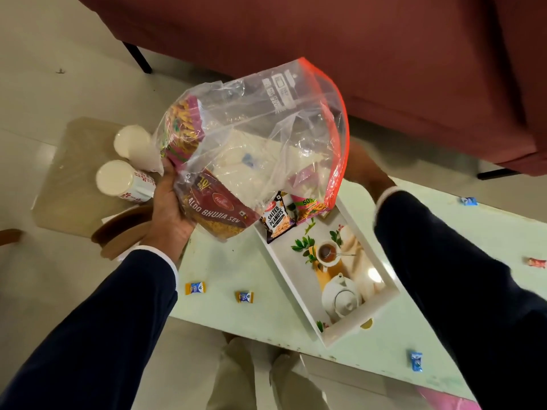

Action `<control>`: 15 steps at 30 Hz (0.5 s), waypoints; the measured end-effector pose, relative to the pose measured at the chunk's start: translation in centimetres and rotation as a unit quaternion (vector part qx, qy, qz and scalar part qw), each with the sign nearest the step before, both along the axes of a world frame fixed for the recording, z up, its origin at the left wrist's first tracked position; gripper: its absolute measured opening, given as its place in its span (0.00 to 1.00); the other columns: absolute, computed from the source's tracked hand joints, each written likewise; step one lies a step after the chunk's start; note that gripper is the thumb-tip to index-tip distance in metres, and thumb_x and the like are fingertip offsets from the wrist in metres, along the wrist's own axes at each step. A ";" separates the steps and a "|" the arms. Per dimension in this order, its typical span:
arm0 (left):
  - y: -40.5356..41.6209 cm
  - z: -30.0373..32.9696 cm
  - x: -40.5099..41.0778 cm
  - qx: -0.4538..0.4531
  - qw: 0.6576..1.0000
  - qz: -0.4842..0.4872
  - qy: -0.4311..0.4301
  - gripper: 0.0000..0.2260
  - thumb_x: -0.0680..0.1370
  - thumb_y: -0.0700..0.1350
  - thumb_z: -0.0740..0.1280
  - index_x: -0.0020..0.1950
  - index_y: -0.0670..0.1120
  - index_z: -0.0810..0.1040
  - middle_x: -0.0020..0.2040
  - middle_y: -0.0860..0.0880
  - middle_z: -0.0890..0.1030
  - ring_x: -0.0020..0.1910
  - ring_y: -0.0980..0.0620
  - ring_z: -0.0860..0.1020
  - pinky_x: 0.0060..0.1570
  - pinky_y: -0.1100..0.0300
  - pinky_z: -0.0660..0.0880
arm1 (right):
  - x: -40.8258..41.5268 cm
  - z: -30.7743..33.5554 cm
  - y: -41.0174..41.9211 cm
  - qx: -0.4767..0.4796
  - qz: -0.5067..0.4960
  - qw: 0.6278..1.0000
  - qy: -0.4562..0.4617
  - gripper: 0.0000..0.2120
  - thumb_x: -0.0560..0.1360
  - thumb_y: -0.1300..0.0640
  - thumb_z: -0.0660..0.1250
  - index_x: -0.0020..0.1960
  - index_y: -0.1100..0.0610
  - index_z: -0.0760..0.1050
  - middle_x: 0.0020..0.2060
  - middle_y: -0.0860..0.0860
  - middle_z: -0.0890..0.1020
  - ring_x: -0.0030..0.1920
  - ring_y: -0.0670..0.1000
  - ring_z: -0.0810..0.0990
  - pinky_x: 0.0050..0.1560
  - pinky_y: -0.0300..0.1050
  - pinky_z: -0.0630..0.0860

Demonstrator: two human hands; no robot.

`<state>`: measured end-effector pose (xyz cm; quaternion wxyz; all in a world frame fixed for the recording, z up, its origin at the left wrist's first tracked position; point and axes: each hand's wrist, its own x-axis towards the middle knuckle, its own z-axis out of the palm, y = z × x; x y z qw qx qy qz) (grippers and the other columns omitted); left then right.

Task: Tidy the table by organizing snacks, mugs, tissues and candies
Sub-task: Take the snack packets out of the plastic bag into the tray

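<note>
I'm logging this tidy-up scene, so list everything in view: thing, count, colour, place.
Zip bag: one, clear with an orange seal, held above the table's far end.
Aloo bhujia packet: one, red, inside the bag at its lower end.
Pink packets: at least two, one inside the bag by the left thumb, one at the tray's far end.
Salted peanuts packet: one, black, in the tray's far end.
Tray: one, white with a teapot print, on the table.
Candies: five visible, wrapped, mostly blue, scattered on the table.
Mugs: two, white, on a side table at left.
Table: one, pale green.
Sofa: one, maroon, behind.
Left hand: grips the bag.
Right hand: mostly hidden behind the bag.
</note>
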<state>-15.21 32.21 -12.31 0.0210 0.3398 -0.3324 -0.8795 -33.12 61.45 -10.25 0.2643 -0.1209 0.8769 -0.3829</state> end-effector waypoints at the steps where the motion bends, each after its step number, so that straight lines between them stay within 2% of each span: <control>1: 0.0 0.3 -0.1 -0.022 1.000 -0.004 -0.005 0.30 0.83 0.64 0.58 0.78 0.48 0.68 0.73 0.41 0.76 0.70 0.38 0.76 0.64 0.39 0.77 | 0.1 0.7 0.8 -0.012 -0.054 0.998 0.017 0.11 0.77 0.61 0.70 0.58 0.60 0.78 0.52 0.54 0.83 0.45 0.44 0.80 0.50 0.43 0.79; 2: 0.1 0.5 -0.2 -0.029 0.999 -0.009 -0.010 0.30 0.83 0.64 0.58 0.79 0.47 0.68 0.73 0.41 0.76 0.71 0.37 0.76 0.65 0.38 0.76 | 0.6 1.9 1.5 -0.044 -0.107 0.993 0.022 0.08 0.77 0.60 0.70 0.56 0.58 0.78 0.49 0.51 0.84 0.43 0.43 0.81 0.48 0.43 0.79; 4: 0.5 1.5 -0.3 -0.051 0.998 -0.021 -0.032 0.30 0.83 0.63 0.58 0.79 0.46 0.66 0.74 0.40 0.74 0.72 0.37 0.74 0.69 0.36 0.71 | 2.0 4.2 2.6 -0.139 -0.150 0.979 -0.009 0.07 0.78 0.60 0.69 0.55 0.59 0.78 0.46 0.51 0.85 0.44 0.48 0.83 0.49 0.50 0.80; 6: 0.5 1.8 -0.4 -0.063 0.997 -0.021 -0.045 0.31 0.83 0.62 0.58 0.80 0.45 0.65 0.75 0.38 0.72 0.73 0.35 0.73 0.72 0.33 0.67 | 3.8 5.9 3.4 -0.198 -0.120 0.972 -0.028 0.07 0.77 0.62 0.68 0.56 0.59 0.78 0.45 0.50 0.85 0.44 0.50 0.83 0.48 0.50 0.80; 9: 1.0 2.0 -0.3 -0.067 0.996 -0.008 -0.066 0.30 0.84 0.61 0.58 0.79 0.43 0.66 0.74 0.37 0.74 0.71 0.35 0.74 0.72 0.33 0.67 | 5.8 8.4 4.0 -0.215 -0.053 0.975 -0.029 0.14 0.75 0.66 0.70 0.58 0.53 0.78 0.46 0.51 0.83 0.45 0.49 0.80 0.45 0.44 0.79; 11: 1.5 2.4 -0.3 -0.068 0.995 -0.015 -0.072 0.30 0.85 0.62 0.56 0.79 0.43 0.67 0.74 0.38 0.74 0.72 0.36 0.74 0.72 0.33 0.67 | 6.2 9.4 4.0 -0.239 -0.035 0.969 -0.051 0.18 0.72 0.68 0.73 0.59 0.54 0.78 0.46 0.52 0.83 0.47 0.51 0.81 0.50 0.47 0.81; 13: 1.8 2.6 -0.4 -0.063 0.994 -0.017 -0.083 0.31 0.85 0.62 0.54 0.79 0.42 0.66 0.76 0.37 0.71 0.74 0.35 0.71 0.74 0.32 0.64 | 6.2 10.2 3.8 -0.289 -0.046 0.951 -0.096 0.23 0.70 0.69 0.73 0.63 0.60 0.75 0.49 0.54 0.83 0.52 0.54 0.82 0.55 0.52 0.82; 15: 2.2 2.9 -0.4 -0.060 0.994 -0.010 -0.089 0.31 0.84 0.62 0.56 0.78 0.42 0.67 0.76 0.36 0.70 0.74 0.34 0.70 0.73 0.30 0.64 | 6.1 10.7 3.4 -0.300 -0.030 0.944 -0.130 0.24 0.71 0.66 0.73 0.66 0.63 0.75 0.55 0.57 0.84 0.57 0.57 0.83 0.60 0.55 0.80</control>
